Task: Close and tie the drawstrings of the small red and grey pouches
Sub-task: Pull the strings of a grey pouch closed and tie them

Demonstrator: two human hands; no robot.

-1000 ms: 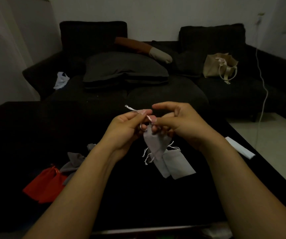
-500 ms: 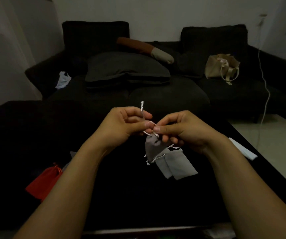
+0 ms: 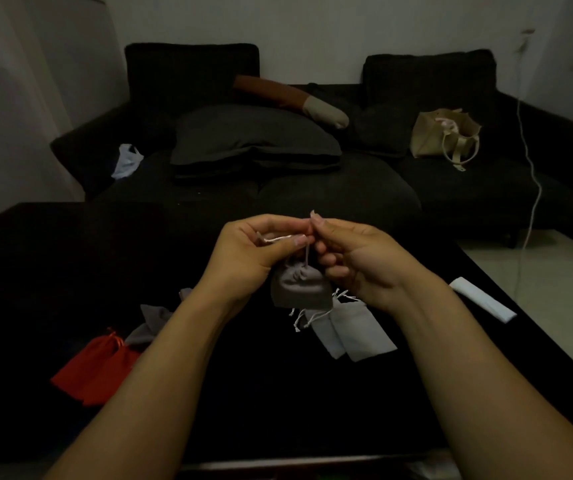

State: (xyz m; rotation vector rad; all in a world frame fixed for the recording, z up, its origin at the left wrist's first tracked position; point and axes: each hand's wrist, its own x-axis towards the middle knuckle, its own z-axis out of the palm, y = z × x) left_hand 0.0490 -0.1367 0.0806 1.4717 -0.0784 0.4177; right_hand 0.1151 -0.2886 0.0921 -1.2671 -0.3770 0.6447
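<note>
Our left hand (image 3: 247, 252) and right hand (image 3: 354, 258) each pinch a drawstring (image 3: 280, 239), mid-knot; the cinched grey pouch (image 3: 299, 289) hangs between them. Grey pouches (image 3: 357, 332) just beyond and red pouches (image 3: 94, 367) near-left probably await tying.

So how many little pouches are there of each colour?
Grey pouches: 4, one held up in both hands, two flat under it, and one by the left arm, partly hidden.
Red pouches: 2, lying side by side at the left.
Total: 6 that can be seen.
</note>
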